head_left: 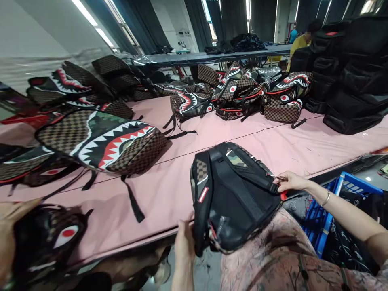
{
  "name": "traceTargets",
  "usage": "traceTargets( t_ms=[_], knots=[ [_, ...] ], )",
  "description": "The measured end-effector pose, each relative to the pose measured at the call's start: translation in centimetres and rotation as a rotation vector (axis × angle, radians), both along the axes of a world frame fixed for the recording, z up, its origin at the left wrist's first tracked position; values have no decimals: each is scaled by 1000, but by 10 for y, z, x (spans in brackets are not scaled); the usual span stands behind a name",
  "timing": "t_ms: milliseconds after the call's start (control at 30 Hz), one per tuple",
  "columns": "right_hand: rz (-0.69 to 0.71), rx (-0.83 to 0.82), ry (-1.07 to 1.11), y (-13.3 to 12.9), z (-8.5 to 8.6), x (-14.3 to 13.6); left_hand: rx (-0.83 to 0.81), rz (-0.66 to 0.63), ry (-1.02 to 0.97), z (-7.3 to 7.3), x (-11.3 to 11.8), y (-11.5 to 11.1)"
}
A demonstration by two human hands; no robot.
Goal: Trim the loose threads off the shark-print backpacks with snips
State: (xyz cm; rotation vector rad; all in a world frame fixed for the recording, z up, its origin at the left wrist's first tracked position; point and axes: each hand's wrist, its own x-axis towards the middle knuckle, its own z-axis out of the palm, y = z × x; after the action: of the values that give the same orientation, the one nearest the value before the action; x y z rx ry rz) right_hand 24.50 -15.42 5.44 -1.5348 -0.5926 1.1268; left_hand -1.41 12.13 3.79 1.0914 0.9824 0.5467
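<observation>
A black-backed backpack (236,194) with checkered and camouflage panels rests tilted against the table's near edge and my lap, its straps facing up. My left hand (184,240) grips its lower left side, with the fingers partly hidden behind the bag. At its right edge, my right hand (291,182) is closed near the end of a shoulder strap. A small dark thing shows at those fingertips and a bit of red just below; I cannot make out what they are. Left of this bag lies a large shark-mouth backpack (121,141), its straps hanging toward me.
Another person's hand (15,214) holds a dark bag (51,238) at the far left. Shark-print bags (233,89) are heaped along the back of the pink table (169,194). Black bags (357,72) stand stacked at right, above a blue crate (327,214). A person in yellow (298,44) is behind.
</observation>
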Motion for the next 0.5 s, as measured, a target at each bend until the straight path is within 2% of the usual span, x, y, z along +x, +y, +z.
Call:
traceTargets(
  t_ms=[33,100,167,233,300,333,433,500],
  knots=[
    [-56,46,13,8,-1,-16,154,7,-26,15,5,7],
    [-160,137,48,26,-4,-47,251,10,-42,38,13,12],
    [-194,189,90,43,-7,-76,290,10,-32,51,18,3],
    [-187,196,119,58,-8,-100,319,-83,-27,54,20,-17],
    [-182,183,120,68,-8,-117,338,-255,-56,53,19,-42],
    [-179,176,112,72,-8,-123,360,-295,-79,51,19,-55],
    [-172,162,51,76,-5,-133,465,-305,-100,49,17,-81],
    [-178,170,2,75,-3,-135,540,-308,-70,50,16,-88]
  ],
)
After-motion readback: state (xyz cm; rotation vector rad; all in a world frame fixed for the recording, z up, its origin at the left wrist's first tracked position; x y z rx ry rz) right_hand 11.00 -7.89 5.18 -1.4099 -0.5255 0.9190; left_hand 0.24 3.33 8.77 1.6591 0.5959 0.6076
